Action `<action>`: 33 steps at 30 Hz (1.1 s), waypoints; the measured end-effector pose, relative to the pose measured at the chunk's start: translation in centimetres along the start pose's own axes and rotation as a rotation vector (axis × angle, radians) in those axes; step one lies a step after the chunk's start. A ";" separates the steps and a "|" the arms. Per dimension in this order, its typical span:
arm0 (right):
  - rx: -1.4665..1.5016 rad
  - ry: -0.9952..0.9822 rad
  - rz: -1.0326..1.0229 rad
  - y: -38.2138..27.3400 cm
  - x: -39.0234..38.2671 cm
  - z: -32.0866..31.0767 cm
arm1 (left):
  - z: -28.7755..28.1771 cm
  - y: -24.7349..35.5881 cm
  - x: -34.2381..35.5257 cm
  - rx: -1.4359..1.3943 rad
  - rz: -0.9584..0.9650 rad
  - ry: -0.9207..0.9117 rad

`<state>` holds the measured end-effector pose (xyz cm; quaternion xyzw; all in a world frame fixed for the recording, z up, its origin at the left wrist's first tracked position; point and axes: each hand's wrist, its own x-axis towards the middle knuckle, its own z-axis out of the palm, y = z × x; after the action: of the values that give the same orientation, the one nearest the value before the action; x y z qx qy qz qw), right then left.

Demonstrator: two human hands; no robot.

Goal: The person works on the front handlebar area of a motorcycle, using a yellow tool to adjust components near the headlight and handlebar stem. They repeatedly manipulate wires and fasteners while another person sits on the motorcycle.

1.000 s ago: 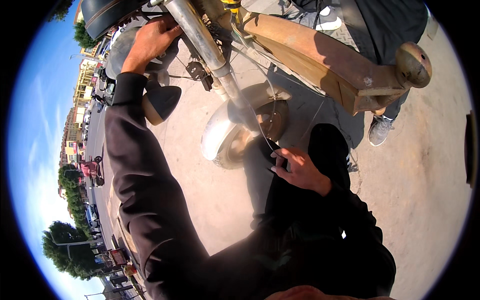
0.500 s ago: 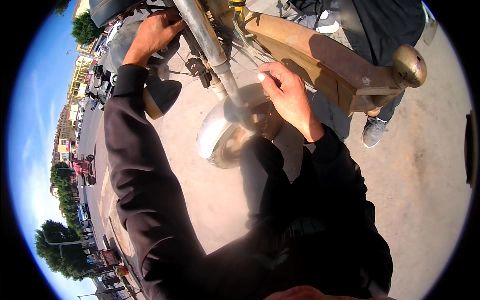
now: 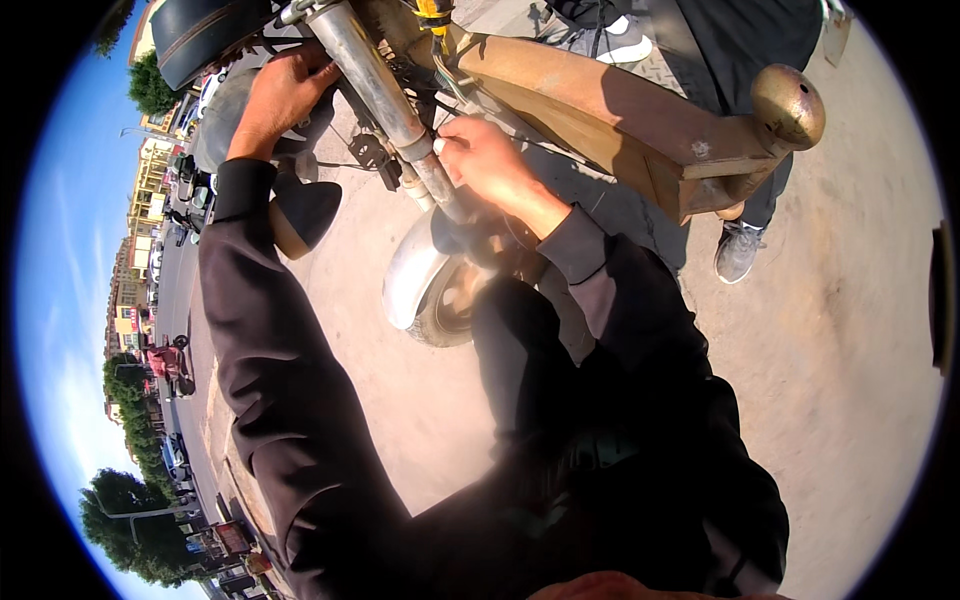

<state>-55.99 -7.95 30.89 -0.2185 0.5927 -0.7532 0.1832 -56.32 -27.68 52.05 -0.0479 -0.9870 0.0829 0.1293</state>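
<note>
My left hand point(image 3: 288, 98) reaches under a black housing point(image 3: 200, 40) at the top left, fingers curled beside the upper metal fork tube point(image 3: 365, 75); what they grip is hidden. My right hand point(image 3: 480, 165) is closed at the fork tube's lower collar, near dark cables; a thin line hangs below it, and what its fingertips hold is unclear. Under the fork is a wheel with a silver mudguard point(image 3: 405, 275). A yellow and black part point(image 3: 435, 15) with thin wires hangs beside the tube.
A rusty beam point(image 3: 610, 110) with a rounded end piece point(image 3: 785, 105) runs right of the fork. Behind it is another person in dark trousers and grey shoes point(image 3: 738, 250). A black and tan cone-shaped part point(image 3: 305, 215) hangs below my left wrist. Parked vehicles point(image 3: 180, 360) line the road at left.
My right hand has risen from beside my knee up to the fork tube, moving left. My left hand stays at the top of the fork. The view has shifted slightly.
</note>
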 end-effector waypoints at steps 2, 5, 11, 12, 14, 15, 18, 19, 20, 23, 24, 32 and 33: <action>-0.041 0.138 -0.124 0.9 1.2 -0.2 | -0.3 0.4 0.3 0.000 -0.023 -0.009; -0.042 0.305 -0.131 -0.5 1.4 -1.2 | 0.0 -0.5 0.4 0.043 -0.007 -0.001; -0.085 0.353 -0.322 -1.0 0.1 -3.1 | -0.1 -0.8 0.4 -0.025 -0.079 -0.013; -0.046 0.300 -0.307 -0.9 -0.4 -3.7 | -0.6 0.6 0.0 -0.021 -0.097 -0.023; 0.100 0.184 -0.232 -1.3 -1.7 -4.0 | -0.9 1.4 -0.3 -0.040 -0.124 -0.044; 0.208 0.123 -0.173 -1.5 -2.3 -4.1 | -0.8 1.2 -0.3 -0.060 -0.131 -0.056; 0.544 -0.068 -0.026 -2.1 -3.3 -5.0 | -0.5 0.7 0.1 -0.106 -0.169 -0.073; 0.653 -0.135 0.022 -2.2 -3.5 -5.1 | -0.3 0.4 0.1 -0.122 -0.188 -0.076; 0.679 -0.165 0.040 -2.2 -3.7 -5.0 | -0.2 0.0 0.1 -0.144 -0.161 -0.072; 0.744 -0.230 0.090 -2.3 -4.0 -4.5 | 0.6 -1.8 0.3 -0.214 -0.097 -0.045; 0.765 -0.233 0.102 -2.2 -4.1 -4.2 | 0.8 -2.4 0.2 -0.234 -0.084 -0.033; 0.563 -0.036 0.176 -2.2 -3.6 -2.8 | -6.2 4.8 -7.1 0.129 0.073 0.218; 0.504 0.003 0.156 -2.4 -3.4 -2.9 | -5.9 7.4 -9.2 0.030 0.021 0.359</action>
<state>-54.80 -3.22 32.22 -0.1187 0.4015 -0.8611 0.2886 -45.36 -20.57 54.06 -0.0703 -0.9461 0.0890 0.3033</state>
